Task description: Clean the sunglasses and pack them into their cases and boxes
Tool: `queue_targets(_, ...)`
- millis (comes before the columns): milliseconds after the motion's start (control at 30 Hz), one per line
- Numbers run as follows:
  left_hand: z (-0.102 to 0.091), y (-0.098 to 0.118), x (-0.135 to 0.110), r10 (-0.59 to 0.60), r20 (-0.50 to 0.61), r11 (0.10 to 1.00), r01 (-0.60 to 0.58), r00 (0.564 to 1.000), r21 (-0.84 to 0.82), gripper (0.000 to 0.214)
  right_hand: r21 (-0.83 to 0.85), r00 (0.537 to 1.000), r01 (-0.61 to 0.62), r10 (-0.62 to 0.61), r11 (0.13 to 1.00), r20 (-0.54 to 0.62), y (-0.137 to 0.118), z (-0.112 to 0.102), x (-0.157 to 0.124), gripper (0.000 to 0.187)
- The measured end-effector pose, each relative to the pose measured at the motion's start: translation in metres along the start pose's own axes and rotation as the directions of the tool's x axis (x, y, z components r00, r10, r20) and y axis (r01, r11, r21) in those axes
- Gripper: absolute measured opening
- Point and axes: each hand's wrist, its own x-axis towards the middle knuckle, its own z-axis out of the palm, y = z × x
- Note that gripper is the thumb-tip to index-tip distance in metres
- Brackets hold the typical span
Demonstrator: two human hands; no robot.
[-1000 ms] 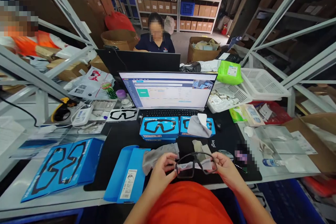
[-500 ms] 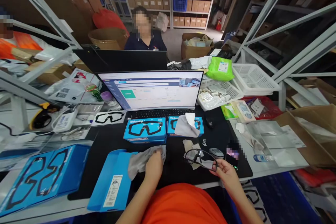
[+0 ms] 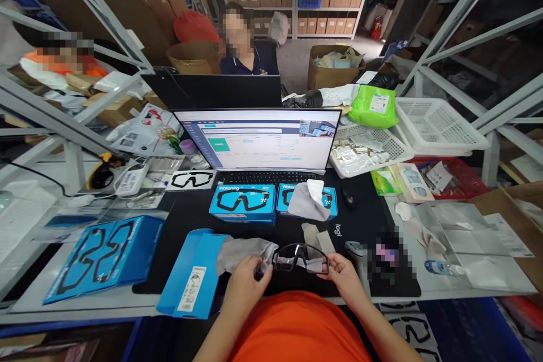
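Note:
Clear-lensed, black-framed glasses [image 3: 300,249] are held over the black desk mat by my right hand [image 3: 343,276], its fingers pinched on their right end. My left hand [image 3: 245,281] is closed on the edge of a soft grey pouch [image 3: 237,253], close to the left end of the glasses. Whether its fingertips also touch the frame I cannot tell. An opened blue carton [image 3: 190,283] lies under and left of the pouch. Behind the hands, two blue Wakening boxes [image 3: 242,203] stand side by side, a grey cloth [image 3: 303,208] draped over the right one.
A monitor [image 3: 258,150] and keyboard [image 3: 271,177] stand behind the boxes. Larger blue boxes [image 3: 106,257] lie at the left. A mouse [image 3: 348,198], a phone and a white basket [image 3: 360,164] are on the right. A person [image 3: 250,56] sits behind the monitors.
My right hand has brought the glasses left, up to the pouch in my left hand. The camera view has shifted slightly.

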Motion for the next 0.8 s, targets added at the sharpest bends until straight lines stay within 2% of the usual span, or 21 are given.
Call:
queue_targets(100,0.005,0.009,-0.005,-0.076,-0.02,0.996,0.077,0.997,0.043,0.019,0.059,1.0,-0.002,0.003,0.998,-0.017,0.004,0.003,0.008,0.052)
queue_targets(233,0.01,0.014,-0.008,-0.106,-0.021,0.994,0.107,0.994,0.015,0.024,0.106,1.0,-0.008,0.01,0.994,-0.019,0.01,0.0,0.011,0.048)
queue_targets(467,0.007,0.015,-0.009,-0.073,-0.001,0.99,0.072,0.997,-0.119,0.025,0.091,1.0,-0.022,0.023,0.996,-0.015,0.019,0.004,0.003,0.048)
queue_targets(667,0.004,0.016,-0.011,-0.064,0.008,0.975,0.065,0.998,-0.211,0.024,0.043,0.997,0.008,-0.004,0.999,-0.074,0.019,0.012,0.003,0.05)
queue_targets(800,0.002,0.018,-0.01,-0.058,0.029,0.96,0.064,0.998,-0.273,0.023,0.023,0.997,0.016,-0.015,1.0,-0.074,0.022,0.016,-0.001,0.051)
